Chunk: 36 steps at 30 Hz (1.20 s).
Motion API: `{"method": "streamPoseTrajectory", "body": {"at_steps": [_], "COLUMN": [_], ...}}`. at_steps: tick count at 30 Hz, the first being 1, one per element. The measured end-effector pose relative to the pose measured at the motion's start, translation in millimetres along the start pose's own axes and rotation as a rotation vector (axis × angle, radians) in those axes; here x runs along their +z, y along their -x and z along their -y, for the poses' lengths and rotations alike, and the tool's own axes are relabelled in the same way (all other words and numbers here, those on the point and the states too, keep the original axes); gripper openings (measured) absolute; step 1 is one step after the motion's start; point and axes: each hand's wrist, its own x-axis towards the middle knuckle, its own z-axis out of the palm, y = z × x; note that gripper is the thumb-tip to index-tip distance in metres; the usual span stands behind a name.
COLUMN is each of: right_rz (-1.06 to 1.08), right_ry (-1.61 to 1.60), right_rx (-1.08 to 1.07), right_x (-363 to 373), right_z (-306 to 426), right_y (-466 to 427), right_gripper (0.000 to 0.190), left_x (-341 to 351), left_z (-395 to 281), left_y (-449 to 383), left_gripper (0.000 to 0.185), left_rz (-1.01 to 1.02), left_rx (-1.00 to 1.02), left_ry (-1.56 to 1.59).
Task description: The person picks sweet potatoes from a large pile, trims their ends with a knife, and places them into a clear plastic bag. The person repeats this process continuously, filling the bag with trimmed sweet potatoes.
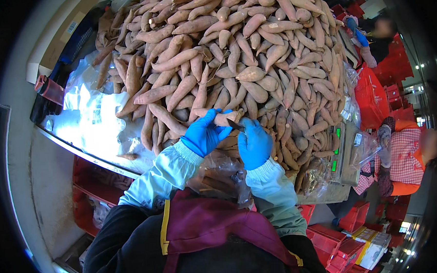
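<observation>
In a blue glove, my left hand holds a sweet potato crosswise near the front of a large heap of sweet potatoes. My right hand, also gloved in blue, grips a small knife with a dark blade. The blade lies at the right end of the held sweet potato; whether it has cut in cannot be told. Below my hands is a clear plastic bag with sweet potatoes in it.
A digital scale stands at the table's right end, with a person in a checked garment beyond it. Clear plastic bags and a red-lidded bottle lie at left. Red crates stand on the floor at lower right.
</observation>
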Motion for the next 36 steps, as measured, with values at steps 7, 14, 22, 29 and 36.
{"method": "streamPoseTrajectory", "body": {"at_steps": [7,14,22,29,36], "right_rz": [0.146,0.334,-0.048,0.186,0.184], "right_ry": [0.192,0.211,0.011,0.27,0.156], "right_rx": [0.059,0.231,0.251,0.416,0.344], "right_x": [7,25,17,40,33], "right_z": [12,-25,-112,-105,-121], "right_y": [-11,-18,-49,-76,-73], "right_gripper": [0.033,0.024,0.024,0.05,0.055], "left_x": [-13,-2,16,10,6], "left_z": [12,19,-25,-3,-8], "left_y": [-3,-1,21,12,13], "left_gripper": [0.029,0.031,0.033,0.025,0.016], "left_rz": [-0.151,-0.267,-0.081,-0.068,-0.107], "left_rx": [0.069,0.077,0.229,0.165,0.145], "left_ry": [-0.02,0.094,-0.22,-0.113,-0.094]}}
